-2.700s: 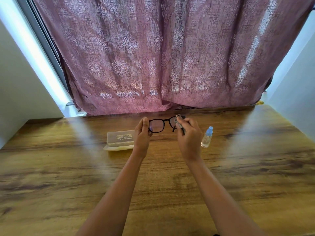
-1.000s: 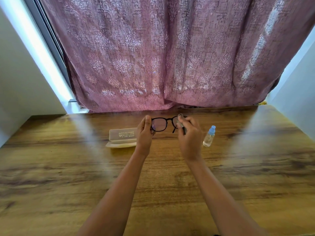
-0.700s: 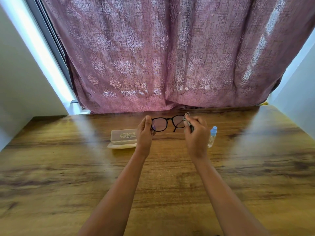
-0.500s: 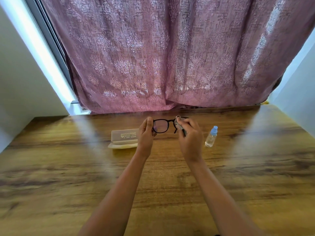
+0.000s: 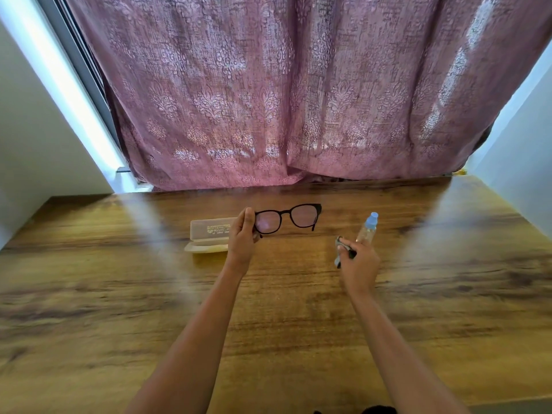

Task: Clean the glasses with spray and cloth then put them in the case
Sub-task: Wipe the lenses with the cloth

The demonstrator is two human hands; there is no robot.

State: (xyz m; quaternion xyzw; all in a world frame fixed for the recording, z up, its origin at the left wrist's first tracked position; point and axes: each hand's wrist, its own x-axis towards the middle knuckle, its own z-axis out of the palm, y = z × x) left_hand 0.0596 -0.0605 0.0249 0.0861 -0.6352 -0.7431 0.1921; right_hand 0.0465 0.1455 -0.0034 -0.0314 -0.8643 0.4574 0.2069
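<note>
two hands: left (image 5: 242, 238) grasping glasses (image 5: 288, 218), right (image 5: 358, 261) clenched on cloth (image 5: 339, 249); case (image 5: 209, 234) print illegible.

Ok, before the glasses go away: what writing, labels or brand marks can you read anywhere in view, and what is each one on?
Glasses case: a few lines of gold print on the translucent lid, too small and blurred to read.
Spray bottle: no label or text can be made out.
Glasses, held in the left hand: no marking visible on the black frame.
Cloth, in the right hand: no print visible.
Nothing else in view carries text.
</note>
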